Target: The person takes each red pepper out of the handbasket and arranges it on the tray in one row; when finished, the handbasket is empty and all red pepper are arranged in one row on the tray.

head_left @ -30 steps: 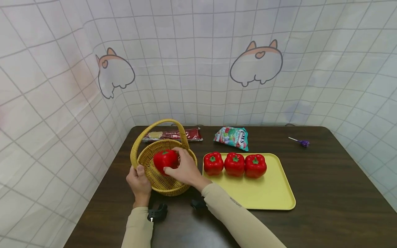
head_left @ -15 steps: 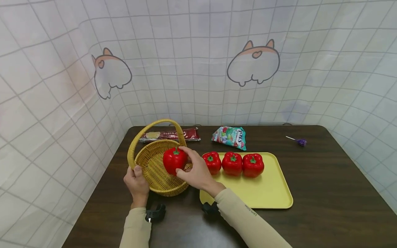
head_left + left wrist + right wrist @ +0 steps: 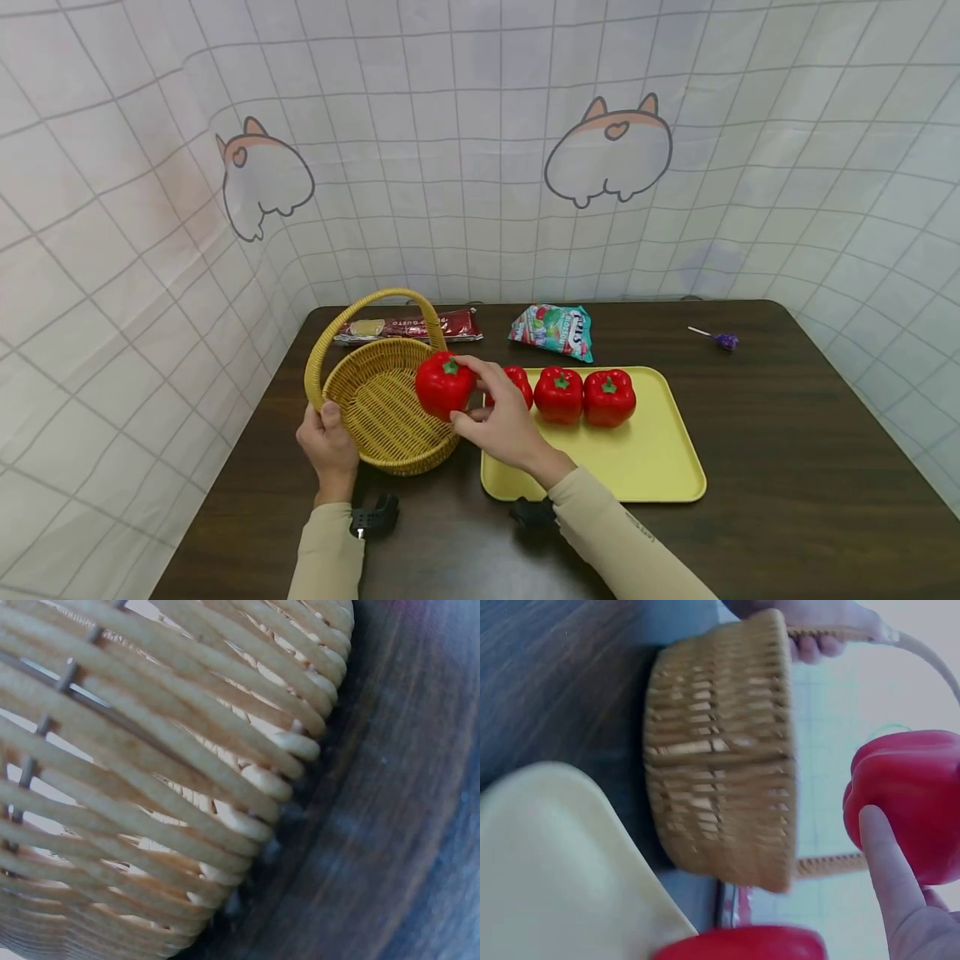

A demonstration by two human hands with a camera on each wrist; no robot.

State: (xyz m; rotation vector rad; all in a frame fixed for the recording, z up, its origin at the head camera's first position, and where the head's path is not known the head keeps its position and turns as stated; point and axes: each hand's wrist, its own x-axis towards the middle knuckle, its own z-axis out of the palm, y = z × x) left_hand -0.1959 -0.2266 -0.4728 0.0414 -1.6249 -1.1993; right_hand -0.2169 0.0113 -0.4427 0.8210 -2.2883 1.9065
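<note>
A red bell pepper (image 3: 444,385) with a green stem is pinched between the thumb and fingers of my right hand (image 3: 506,421). The hand holds it above the right rim of a yellow wicker basket (image 3: 382,408); the right wrist view shows the pepper (image 3: 911,795) raised clear of the basket (image 3: 720,757). My left hand (image 3: 330,446) grips the basket at the left foot of its arched handle. No pepper shows inside the basket. Right of it, three more red bell peppers (image 3: 558,395) stand in a row on a yellow tray (image 3: 637,467), the leftmost partly hidden behind my right hand.
A long red snack packet (image 3: 450,325) lies behind the basket. Behind the tray is a teal candy bag (image 3: 555,331), and a small purple flower on a white stem (image 3: 723,341) lies at the far right. A white gridded cloth (image 3: 480,167) hangs around the dark table.
My right hand has lifted the bell pepper from inside the basket and carried it right, over the basket's rim. The left hand keeps its hold on the handle.
</note>
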